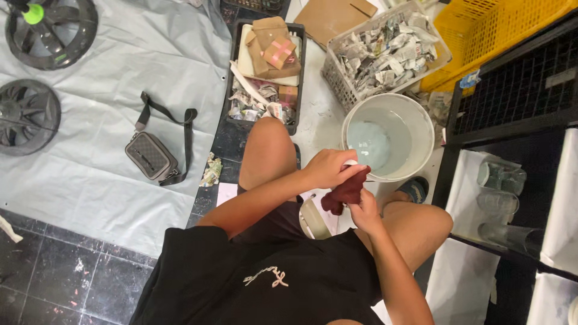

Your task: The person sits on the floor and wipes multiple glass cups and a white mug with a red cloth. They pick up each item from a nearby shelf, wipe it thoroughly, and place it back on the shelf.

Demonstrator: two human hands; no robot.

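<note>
Both hands gripped the dark red cloth: left hand pinching its top, right hand clasping below; wiping looked midway beside the bucket.

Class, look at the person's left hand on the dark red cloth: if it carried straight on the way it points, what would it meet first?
Probably the white bucket: the left hand points right, toward its near rim, though depth is unclear from above.

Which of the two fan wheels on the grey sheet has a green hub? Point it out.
The upper fan wheel, at the top left corner, has the bright green hub. The lower fan wheel, at the left edge, is dark all over.
</note>
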